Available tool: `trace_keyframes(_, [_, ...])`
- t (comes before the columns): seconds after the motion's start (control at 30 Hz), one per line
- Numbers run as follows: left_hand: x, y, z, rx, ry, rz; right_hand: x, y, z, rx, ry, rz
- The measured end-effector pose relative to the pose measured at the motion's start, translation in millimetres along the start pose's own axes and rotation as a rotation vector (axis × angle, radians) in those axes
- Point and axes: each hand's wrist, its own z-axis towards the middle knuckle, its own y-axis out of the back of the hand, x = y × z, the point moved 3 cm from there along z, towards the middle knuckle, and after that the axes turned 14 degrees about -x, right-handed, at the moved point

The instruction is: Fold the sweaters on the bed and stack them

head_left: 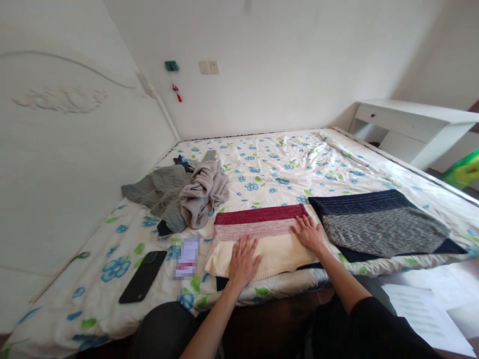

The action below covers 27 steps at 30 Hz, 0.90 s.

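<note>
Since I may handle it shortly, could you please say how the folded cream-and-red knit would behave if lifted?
The folded knit would probably sag, its fabric looking soft. With no visible tie around it, it may unfold. Its textured surface suggests little slip.

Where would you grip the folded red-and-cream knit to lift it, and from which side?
I'd take the knit by its left and right edges, hands coming in from both sides, fingers under. It lies flat and wide on the bed, so two-ended support should keep the fold. I'd avoid the near edge: dark fabric shows beneath it and might get caught too.
</note>
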Motion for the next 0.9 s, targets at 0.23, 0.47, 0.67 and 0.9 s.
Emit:
trace_keyframes(0.23, [5, 1.3, 52, -0.092, 0.056, -0.14, -10, -13, 4, -0.017, -0.017, -0.013])
trace_keyframes(0.47, [61, -16.8, 131, 0.043, 0.113, 0.009, -8, -8, 4, -0.028, -0.017, -0.006])
trace_keyframes(0.67, [135, -23.2, 114, -0.042, 0.308, 0.152, 12, -4, 2, -0.068, -0.059, -0.024])
trace_keyframes(0.9, [144, -29.5, 103, -0.124, 0.351, 0.165, 157, -4, 23, -0.074, 0.094, 0.198])
